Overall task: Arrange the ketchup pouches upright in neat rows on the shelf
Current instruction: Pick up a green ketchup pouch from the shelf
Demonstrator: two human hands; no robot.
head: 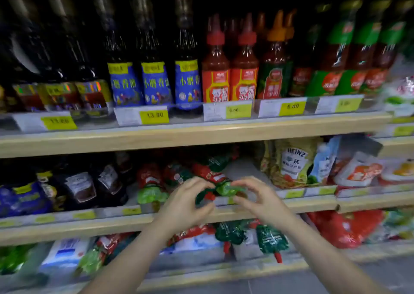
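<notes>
Several red and green ketchup pouches (177,175) lie tumbled and leaning on the middle shelf (291,206). One pouch (220,189) lies at the shelf's front edge with its green end and red spout toward me. My left hand (187,202) curls its fingers round that pouch's left side. My right hand (257,196) pinches its right side with thumb and fingers. Another pouch (151,186) leans at the left of the group. A bare patch of shelf shows behind the hands.
Dark sauce pouches (83,186) stand left of the ketchup, Heinz pouches (291,161) to the right. Tall bottles (215,70) fill the shelf above. The lower shelf holds more green and red pouches (271,237) and white bags (65,253).
</notes>
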